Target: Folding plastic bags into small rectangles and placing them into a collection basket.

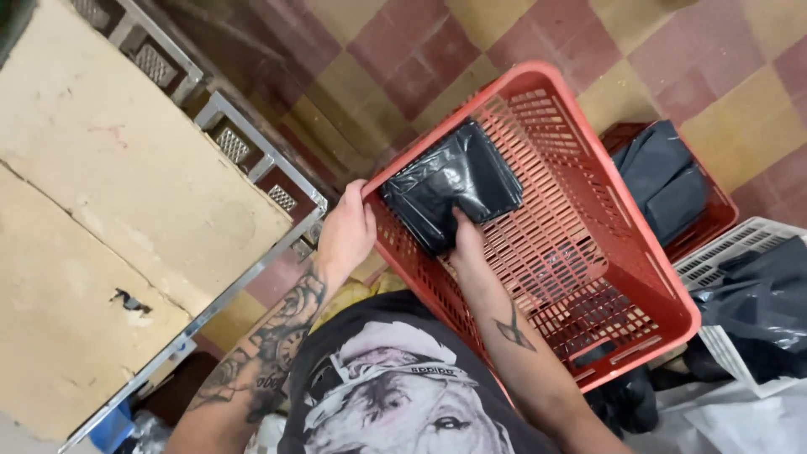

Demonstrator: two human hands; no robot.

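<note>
Black plastic-wrapped packet [450, 187], flat, glossy and roughly rectangular, is seen lying on the slatted bottom of the red crate [588, 252] near its upper-left corner, with its long axis running from lower left to upper right of the frame. It is pressed at its lower edge by the right hand [467, 244], which reaches up from below with its fingers tucked under or against the wrap, so their spread cannot be told. The crate's rim at centre frame is gripped by the left hand [345, 235], fingers curled over it, just left of the packet.
</note>
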